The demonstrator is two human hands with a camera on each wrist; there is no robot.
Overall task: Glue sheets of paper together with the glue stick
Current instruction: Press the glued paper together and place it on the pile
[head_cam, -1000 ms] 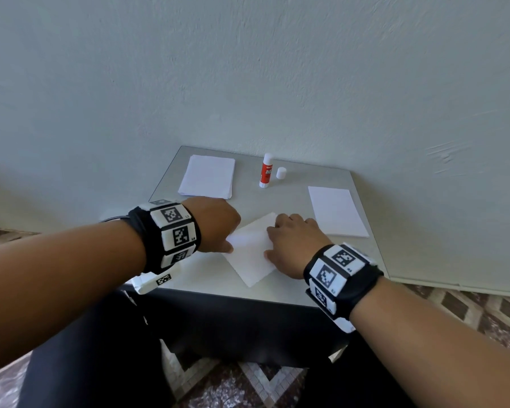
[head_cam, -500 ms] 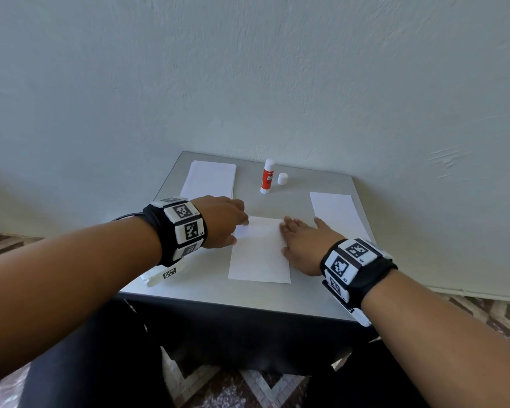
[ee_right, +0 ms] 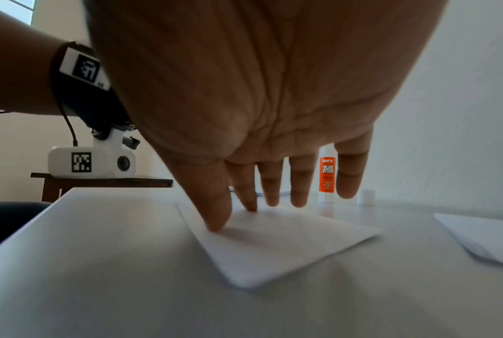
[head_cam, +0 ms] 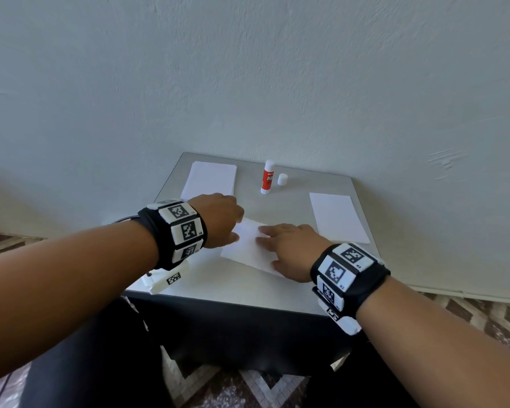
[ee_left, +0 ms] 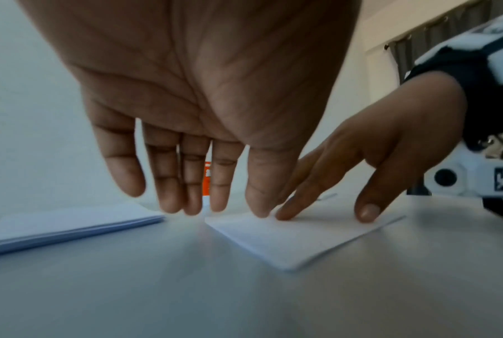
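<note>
Paper sheet (head_cam: 249,250) lying flat on grey table (head_cam: 248,293), in the middle near the front edge, turned so that its long axis runs diagonally, from far-left to near-right. Pressed by right hand (head_cam: 292,250) with straight fingers (ee_left: 284,215) and thumb on its surface, nothing grasped. Touched at its left end by left hand (head_cam: 218,219), fingers extended and relaxed, thumb tip (ee_left: 258,212) at the far-left corner, holding nothing. Glue stick (head_cam: 267,177) standing upright at the back of the table, uncapped, with white cap (head_cam: 282,179) just beside it on the right. Lies straight beyond both hands, seen between the fingertips in both wrist views; about equally near to each hand, probably easier for the left one, since the right is holding down the sheet. Stack of paper (head_cam: 211,179) at far left, another single sheet (head_cam: 337,217) at right, well apart from the middle one.
</note>
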